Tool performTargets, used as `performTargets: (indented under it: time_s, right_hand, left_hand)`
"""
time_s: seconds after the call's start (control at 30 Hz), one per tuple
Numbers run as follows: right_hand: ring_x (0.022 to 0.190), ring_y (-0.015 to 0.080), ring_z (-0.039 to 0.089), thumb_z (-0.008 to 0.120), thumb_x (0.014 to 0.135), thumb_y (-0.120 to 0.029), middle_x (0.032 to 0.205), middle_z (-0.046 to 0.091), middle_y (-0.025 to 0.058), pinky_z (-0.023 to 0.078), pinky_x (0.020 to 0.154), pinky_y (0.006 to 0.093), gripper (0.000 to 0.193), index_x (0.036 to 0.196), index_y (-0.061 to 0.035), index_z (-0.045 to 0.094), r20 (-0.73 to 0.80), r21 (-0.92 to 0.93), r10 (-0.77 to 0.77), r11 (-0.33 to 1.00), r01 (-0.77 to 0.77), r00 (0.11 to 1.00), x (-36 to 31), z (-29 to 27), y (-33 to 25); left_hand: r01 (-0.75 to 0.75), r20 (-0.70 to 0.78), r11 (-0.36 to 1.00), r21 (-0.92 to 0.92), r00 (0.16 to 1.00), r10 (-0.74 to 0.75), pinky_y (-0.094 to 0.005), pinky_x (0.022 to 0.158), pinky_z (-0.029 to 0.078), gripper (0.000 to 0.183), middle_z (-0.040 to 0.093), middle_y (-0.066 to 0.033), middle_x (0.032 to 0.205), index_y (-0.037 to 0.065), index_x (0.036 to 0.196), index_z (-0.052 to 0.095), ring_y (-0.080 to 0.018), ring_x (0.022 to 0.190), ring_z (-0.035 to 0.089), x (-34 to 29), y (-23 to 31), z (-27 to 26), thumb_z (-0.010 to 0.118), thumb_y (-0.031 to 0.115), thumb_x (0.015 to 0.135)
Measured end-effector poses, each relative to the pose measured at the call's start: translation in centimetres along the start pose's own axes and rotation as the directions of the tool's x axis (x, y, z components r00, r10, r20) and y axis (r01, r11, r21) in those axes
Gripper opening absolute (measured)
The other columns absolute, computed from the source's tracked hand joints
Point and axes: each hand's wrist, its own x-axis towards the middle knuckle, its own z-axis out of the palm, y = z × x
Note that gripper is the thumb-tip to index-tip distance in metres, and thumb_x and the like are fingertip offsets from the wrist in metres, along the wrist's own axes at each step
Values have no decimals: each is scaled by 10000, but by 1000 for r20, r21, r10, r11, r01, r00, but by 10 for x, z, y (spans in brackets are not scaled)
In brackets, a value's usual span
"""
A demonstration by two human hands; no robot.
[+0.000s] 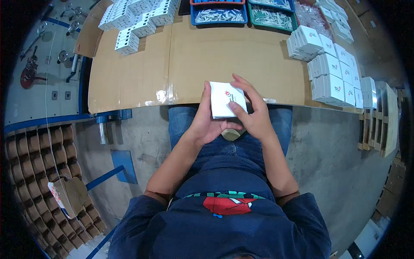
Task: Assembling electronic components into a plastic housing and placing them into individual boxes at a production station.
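Note:
Between my two hands, just off the near edge of the cardboard-covered table (202, 56), is a small square white box (220, 103) with a red printed mark on its upper face. My left hand (204, 123) is closed around its left side and reaches under it. From the right, my right hand (254, 112) grips it, with the thumb lying on the top face and the other fingers along the far right edge. The underside of the box is hidden from me.
Stacked white boxes (332, 77) stand at the table's right. White blocks with dark openings (142, 23) are piled at the far left. Blue bins (220, 22) and a green bin (271, 26) hold small pale parts. A divided cardboard carton (34, 168) and pallets (384, 116) flank me.

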Motion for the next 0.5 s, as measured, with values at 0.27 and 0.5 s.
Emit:
performTargets:
  time_s: [0.27,0.5]
  right_hand:
    - [1310,337,547,880,685,-205,1441,541,157,472,1059,403,715,1338,-62,629,160,-206,-180,955,212,970,-4,-7,-26]
    - [1165,311,605,856,678,-235,1336,597,144,499,942,394,626,1259,-77,687,117,-351,-245,896,271,962,-2,-6,-32]
  left_hand:
    - [131,192,948,-290,978,-77,-487,832,613,792,662,-197,1256,87,1407,534,-414,1006,704,-2,8,-12,343,733,991]
    - [241,191,868,-434,966,-172,-476,815,634,723,667,-202,1251,97,1397,546,-425,955,713,0,8,-14,368,682,1011]
